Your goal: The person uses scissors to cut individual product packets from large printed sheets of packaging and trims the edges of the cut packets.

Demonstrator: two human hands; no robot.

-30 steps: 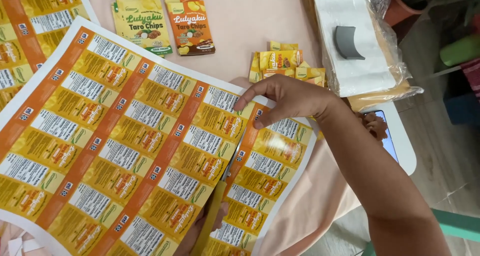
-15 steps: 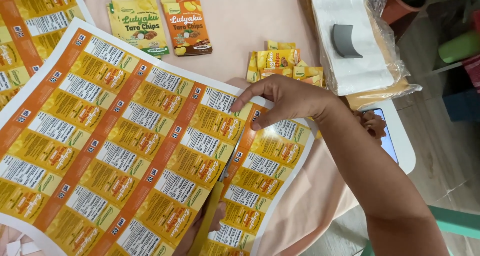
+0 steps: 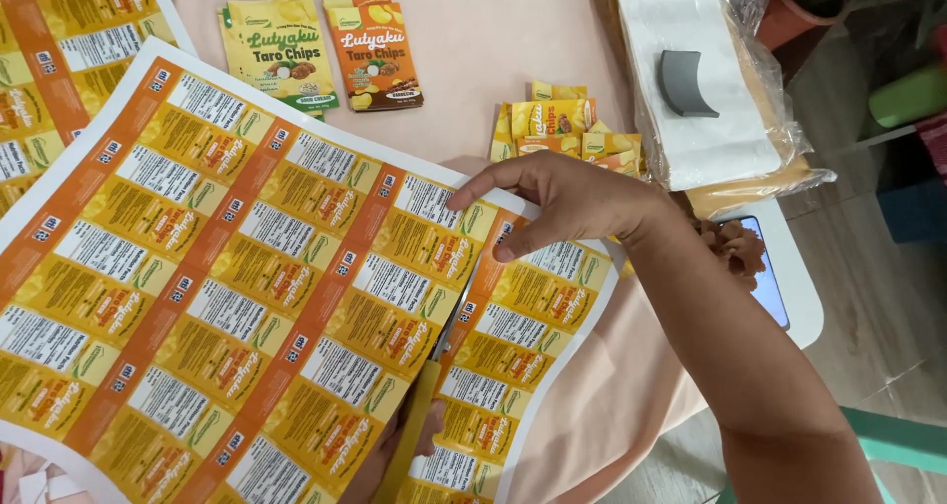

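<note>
A large sheet of yellow and orange printed labels [image 3: 247, 267] lies across the table. A cut runs up it from the near edge and splits off a narrow strip [image 3: 523, 336] on the right. My right hand [image 3: 572, 203] pinches the far edge of the sheet at the top of the cut, index finger stretched to the left. My left hand [image 3: 390, 460] is mostly hidden under the sheet at the bottom edge. It grips yellow-handled scissors [image 3: 419, 415], whose blades sit in the slit.
A second label sheet [image 3: 69, 40] lies at far left. A yellow pouch [image 3: 281, 55] and an orange pouch [image 3: 373, 50] sit on the pink cloth [image 3: 473, 40], with several small cut labels [image 3: 562, 129] nearby. A bagged white stack [image 3: 700, 80] and a phone [image 3: 764, 267] are at right.
The view has shifted slightly. My right hand keeps its hold on the far edge, and the scissors stay in the slit near the bottom.
</note>
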